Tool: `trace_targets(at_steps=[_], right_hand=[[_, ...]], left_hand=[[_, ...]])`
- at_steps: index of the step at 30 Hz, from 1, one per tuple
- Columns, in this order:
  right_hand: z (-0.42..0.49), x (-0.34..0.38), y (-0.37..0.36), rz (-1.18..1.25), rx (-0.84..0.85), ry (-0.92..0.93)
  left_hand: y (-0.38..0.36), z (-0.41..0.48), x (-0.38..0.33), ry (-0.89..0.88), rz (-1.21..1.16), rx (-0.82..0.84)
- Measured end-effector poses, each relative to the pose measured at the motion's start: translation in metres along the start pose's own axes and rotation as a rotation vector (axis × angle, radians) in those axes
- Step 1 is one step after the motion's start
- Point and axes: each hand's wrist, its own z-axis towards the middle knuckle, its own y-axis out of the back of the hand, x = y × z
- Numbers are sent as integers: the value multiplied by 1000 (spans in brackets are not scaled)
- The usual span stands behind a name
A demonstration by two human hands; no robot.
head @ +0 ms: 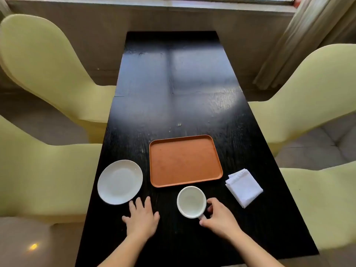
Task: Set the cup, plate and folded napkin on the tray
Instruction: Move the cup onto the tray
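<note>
On the black table (173, 105), the right hand (219, 218) is pinching the handle of the white cup (191, 201) at the orange tray's (215, 151) 6 o'clock, the left hand (141, 218) is lying flat, fingers spread, beside the plate (119, 182) at 9 o'clock, the napkin (244, 187) at 4 o'clock; nothing is showing legible writing.

Both bare forearms reach forward side by side. The left hand (141, 218) lies palm down, fingers spread and flat. The right hand (218, 216), just beside it, curls its thumb and fingers in a pinch.
</note>
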Motion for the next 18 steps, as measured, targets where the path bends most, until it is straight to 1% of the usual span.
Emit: trace_targets(at_steps=[2, 5, 10, 18], right_hand=[[1, 4, -3, -26, -16, -27], [2, 6, -7, -44, -43, -66], [7, 4, -10, -77, -29, -85], [10, 4, -14, 1, -5, -135]], left_hand=[[0, 2, -1, 46, -57, 34], [-2, 5, -5, 80, -114, 41], [-7, 12, -9, 114, -131, 30], [-2, 23, -18, 211, -209, 5]])
